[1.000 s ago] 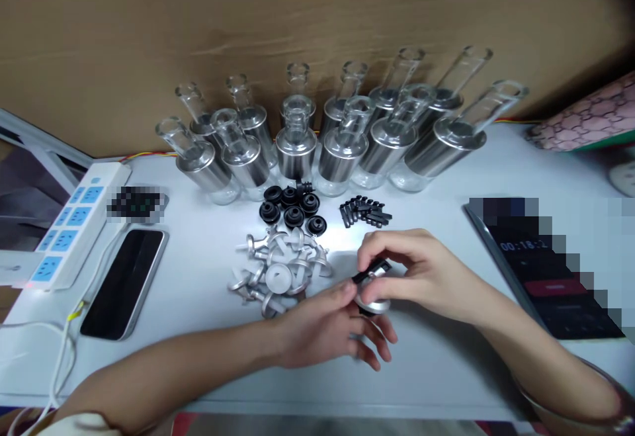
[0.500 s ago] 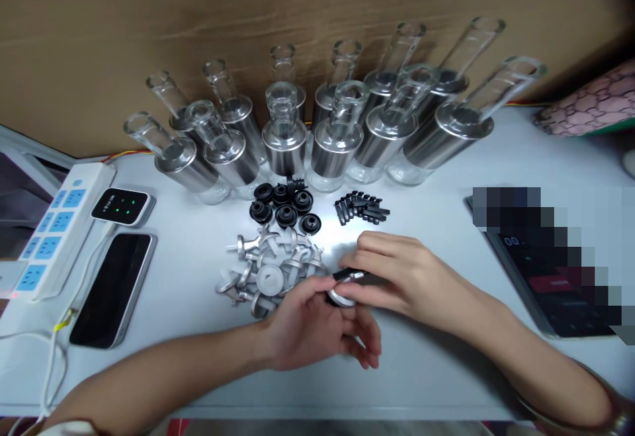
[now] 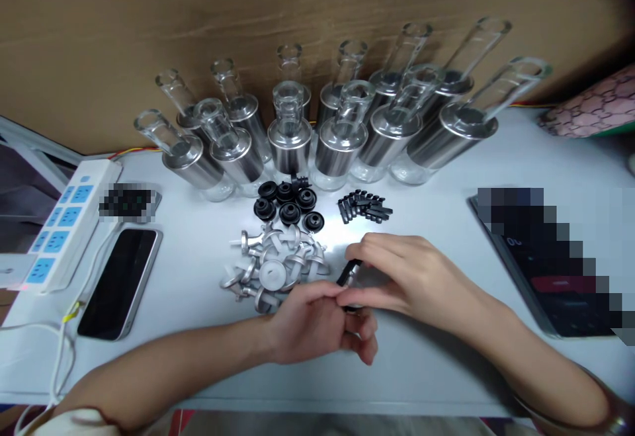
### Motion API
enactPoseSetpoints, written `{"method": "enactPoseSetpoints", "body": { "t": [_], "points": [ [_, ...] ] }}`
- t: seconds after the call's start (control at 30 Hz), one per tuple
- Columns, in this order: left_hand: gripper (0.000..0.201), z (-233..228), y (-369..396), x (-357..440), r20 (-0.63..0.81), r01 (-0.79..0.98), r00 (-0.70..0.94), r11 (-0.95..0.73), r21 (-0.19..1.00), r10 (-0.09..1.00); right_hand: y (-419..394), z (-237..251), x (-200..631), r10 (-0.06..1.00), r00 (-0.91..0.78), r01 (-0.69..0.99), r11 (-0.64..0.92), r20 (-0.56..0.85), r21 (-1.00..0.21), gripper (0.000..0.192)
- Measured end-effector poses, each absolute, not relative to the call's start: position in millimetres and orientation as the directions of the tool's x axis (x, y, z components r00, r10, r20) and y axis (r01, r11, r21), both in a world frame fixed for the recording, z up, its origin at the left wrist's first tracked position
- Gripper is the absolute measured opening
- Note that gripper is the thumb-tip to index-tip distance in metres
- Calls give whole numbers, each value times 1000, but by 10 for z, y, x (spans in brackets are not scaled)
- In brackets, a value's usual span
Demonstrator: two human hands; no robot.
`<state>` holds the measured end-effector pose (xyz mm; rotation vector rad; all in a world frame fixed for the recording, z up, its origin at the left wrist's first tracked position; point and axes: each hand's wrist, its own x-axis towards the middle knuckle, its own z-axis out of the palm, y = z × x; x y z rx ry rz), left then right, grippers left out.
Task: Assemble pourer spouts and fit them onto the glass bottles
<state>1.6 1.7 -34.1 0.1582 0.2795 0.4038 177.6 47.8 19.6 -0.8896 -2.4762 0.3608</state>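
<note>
Black small part pinched, table edge near

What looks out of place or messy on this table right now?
Nothing is spilled or broken. The silver caps lie in a loose heap, some tipped on their sides, while the bottles stand upright in rows. Both hands, left and right, pinch a small black part.

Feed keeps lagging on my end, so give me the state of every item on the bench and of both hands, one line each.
Left hand: closed around a part, fingertips meeting the right hand.
Right hand: pinching a small black piece.
Glass bottles: upright, uncapped, metal sleeves on.
Black grommets: loose cluster.
Black pins: small pile.
Silver stoppers: jumbled heap.
Phone: flat, screen dark.
Power strip: sockets unused.
</note>
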Motion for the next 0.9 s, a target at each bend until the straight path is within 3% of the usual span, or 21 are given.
{"method": "enactPoseSetpoints", "body": {
  "t": [0.23,0.33,0.47,0.63,0.77,0.9],
  "points": [
    [20,-279,39,3,-301,-331,877,925,190,375,480,170,1781,656,-662,480,742,362,-468,48],
    [13,-243,37,17,-307,-345,852,896,278,424,471,165,1785,668,-653,492,732,357,-471,44],
    [20,-205,31,23,-257,-312,860,854,417,440,452,156,1775,650,-663,477,749,371,-460,38],
    [33,-155,45,11,-290,-258,870,869,423,399,445,101,1751,610,-688,443,782,393,-438,37],
    [41,-136,56,29,-314,-208,865,848,487,392,444,97,1749,634,-673,440,758,381,-482,40],
    [41,-165,42,38,-398,-114,843,843,527,363,434,141,1727,641,-718,410,705,271,-579,50]
  ]
}}
